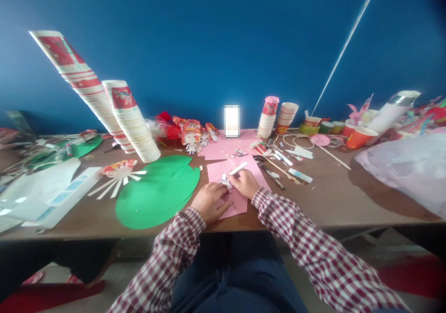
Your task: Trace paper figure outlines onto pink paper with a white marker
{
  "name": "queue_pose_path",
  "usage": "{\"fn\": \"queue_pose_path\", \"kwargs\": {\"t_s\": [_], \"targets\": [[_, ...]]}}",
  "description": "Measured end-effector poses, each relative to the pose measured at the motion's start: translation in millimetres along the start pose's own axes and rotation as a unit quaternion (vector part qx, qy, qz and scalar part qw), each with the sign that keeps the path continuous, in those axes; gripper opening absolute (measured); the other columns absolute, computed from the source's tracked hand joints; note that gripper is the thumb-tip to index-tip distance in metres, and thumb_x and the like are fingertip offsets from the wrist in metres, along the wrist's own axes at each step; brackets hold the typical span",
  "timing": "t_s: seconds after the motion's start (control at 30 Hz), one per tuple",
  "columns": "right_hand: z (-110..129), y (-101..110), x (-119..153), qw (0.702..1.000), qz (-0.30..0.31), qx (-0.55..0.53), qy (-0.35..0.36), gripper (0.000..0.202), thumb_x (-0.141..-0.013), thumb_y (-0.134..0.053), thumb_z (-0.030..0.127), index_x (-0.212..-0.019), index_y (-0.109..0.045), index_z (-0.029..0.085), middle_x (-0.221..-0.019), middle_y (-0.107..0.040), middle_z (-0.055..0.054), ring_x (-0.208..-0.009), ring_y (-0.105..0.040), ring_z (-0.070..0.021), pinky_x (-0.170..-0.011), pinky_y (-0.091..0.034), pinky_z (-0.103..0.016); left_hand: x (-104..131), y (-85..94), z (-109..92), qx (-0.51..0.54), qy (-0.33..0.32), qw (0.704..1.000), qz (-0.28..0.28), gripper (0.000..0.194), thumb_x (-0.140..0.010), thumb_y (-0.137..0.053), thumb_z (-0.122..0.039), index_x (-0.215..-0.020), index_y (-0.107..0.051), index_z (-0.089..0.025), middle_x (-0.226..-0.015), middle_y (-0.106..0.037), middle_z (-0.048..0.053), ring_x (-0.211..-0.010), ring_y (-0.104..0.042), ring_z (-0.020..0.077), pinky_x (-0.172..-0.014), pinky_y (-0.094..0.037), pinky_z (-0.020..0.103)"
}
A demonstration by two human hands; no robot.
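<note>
A small white paper cutout (226,182) with dark outlines lies on a pink paper sheet (216,171) in front of me. My left hand (211,202) rests flat on the sheet, its fingertips at the cutout's lower edge. In my right hand (245,183) is a white marker (239,168), gripped between closed fingers and slanting up to the right. That hand sits over the cutout's right side; whether the marker's tip touches it is hidden. A big green paper leaf shape (156,194) lies left of my hands.
Two tall stacks of paper cups (134,122) lean at the left. Printed paper figures (191,134) stand at the back. Right of the sheet lie a black pen (272,176) and a glue stick (300,175). A whitish plastic bag (407,169) takes up the right side.
</note>
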State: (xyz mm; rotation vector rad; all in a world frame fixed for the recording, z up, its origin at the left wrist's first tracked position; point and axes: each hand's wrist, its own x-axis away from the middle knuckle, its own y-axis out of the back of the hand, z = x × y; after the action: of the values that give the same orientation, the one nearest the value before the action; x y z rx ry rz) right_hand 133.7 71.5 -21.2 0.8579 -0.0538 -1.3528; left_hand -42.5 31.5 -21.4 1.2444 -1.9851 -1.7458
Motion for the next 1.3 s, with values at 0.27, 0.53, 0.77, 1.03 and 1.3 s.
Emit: {"fn": "queue_pose_path", "kwargs": {"t_s": [0.27, 0.53, 0.77, 1.03, 1.3], "targets": [[-1.0, -0.8, 0.1, 1.000, -0.001, 0.006, -0.002, 0.016, -0.085, -0.053, 0.027, -0.079, -0.063, 0.016, -0.074, -0.067, -0.004, -0.068, -0.062, -0.0154, -0.061, -0.046, -0.022, 0.4, -0.8, 0.0, -0.003, 0.000, 1.000, -0.002, 0.038, -0.083, -0.050, -0.045, -0.105, -0.061, -0.016, -0.108, -0.062, 0.010, -0.101, -0.055, 0.0232, -0.092, -0.043, 0.041], [-1.7, -0.9, 0.2, 1.000, -0.011, -0.004, -0.004, 0.016, -0.086, -0.051, 0.024, -0.078, -0.062, 0.016, -0.074, -0.067, -0.004, -0.066, -0.063, -0.0132, -0.060, -0.046, -0.020, 1.0, -2.0, 1.1, -0.004, -0.003, 1.000, -0.005, 0.038, -0.083, -0.050, -0.045, -0.105, -0.061, -0.016, -0.107, -0.062, 0.010, -0.100, -0.055, 0.0231, -0.091, -0.043, 0.041], [-2.7, -1.8, 0.1, 1.000, -0.016, 0.000, -0.006, 0.013, -0.084, -0.052, 0.022, -0.078, -0.061, 0.016, -0.072, -0.066, -0.004, -0.065, -0.062, -0.0144, -0.060, -0.046, -0.022, 1.1, -2.5, 1.6, -0.003, 0.003, 1.000, -0.004, 0.038, -0.083, -0.051, -0.045, -0.106, -0.061, -0.016, -0.108, -0.062, 0.010, -0.101, -0.055, 0.0232, -0.092, -0.043, 0.041], [-0.7, -1.1, 0.3, 1.000, -0.013, 0.004, 0.000, 0.015, -0.085, -0.051, 0.023, -0.076, -0.060, 0.016, -0.071, -0.065, -0.003, -0.065, -0.061, -0.0142, -0.061, -0.046, -0.022, 0.4, -1.2, 0.5, -0.007, 0.001, 1.000, 0.004, 0.038, -0.084, -0.049, -0.045, -0.106, -0.060, -0.016, -0.108, -0.062, 0.010, -0.101, -0.055, 0.0231, -0.092, -0.043, 0.041], [-3.0, -1.0, 0.6, 1.000, -0.018, 0.003, -0.004, 0.014, -0.084, -0.052, 0.023, -0.075, -0.059, 0.016, -0.069, -0.064, -0.002, -0.064, -0.061, -0.0134, -0.060, -0.044, -0.021, 0.2, -0.5, 0.3, -0.008, 0.003, 1.000, 0.005, 0.038, -0.083, -0.050, -0.045, -0.106, -0.060, -0.017, -0.109, -0.062, 0.010, -0.101, -0.055, 0.0236, -0.091, -0.044, 0.041]]}}
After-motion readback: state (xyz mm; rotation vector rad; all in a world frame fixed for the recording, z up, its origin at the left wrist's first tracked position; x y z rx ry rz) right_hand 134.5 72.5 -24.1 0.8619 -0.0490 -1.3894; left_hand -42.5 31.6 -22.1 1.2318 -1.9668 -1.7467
